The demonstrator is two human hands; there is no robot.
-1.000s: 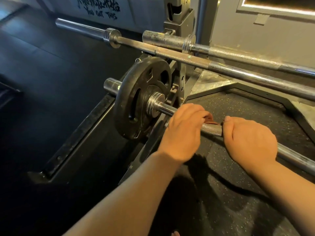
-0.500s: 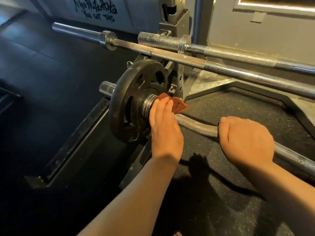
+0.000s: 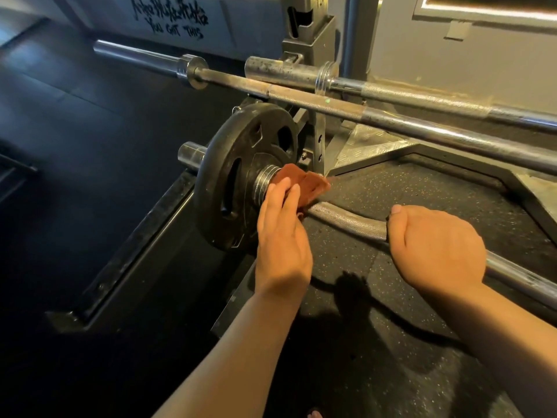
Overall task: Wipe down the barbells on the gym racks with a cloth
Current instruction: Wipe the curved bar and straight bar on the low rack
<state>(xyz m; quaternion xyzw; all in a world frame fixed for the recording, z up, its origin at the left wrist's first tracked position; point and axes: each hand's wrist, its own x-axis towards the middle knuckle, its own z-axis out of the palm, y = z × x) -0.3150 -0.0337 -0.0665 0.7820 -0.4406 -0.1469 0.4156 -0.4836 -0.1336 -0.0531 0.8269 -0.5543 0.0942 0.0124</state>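
A curved, knurled barbell [image 3: 346,220] runs from a black weight plate [image 3: 238,176] at centre to the lower right. A reddish-brown cloth [image 3: 307,182] lies over the bar right beside the plate's steel collar. My left hand [image 3: 281,236] presses the cloth against the bar with straight fingers. My right hand [image 3: 434,245] grips the bar farther right, fingers curled round it. Two more barbells, one nearer [image 3: 391,119] and one behind it [image 3: 422,98], rest higher up on the rack.
The rack's upright post [image 3: 310,34] stands behind the plate, with a diamond-plate metal base [image 3: 367,146] and speckled rubber mat [image 3: 422,182] below. Dark rubber floor [image 3: 75,146] spreads to the left. A wall with black lettering [image 3: 171,16] is at the top.
My left hand slid the cloth leftward along the bar from near the right hand up to the plate's collar, and its fingers straightened. The right hand kept its grip.
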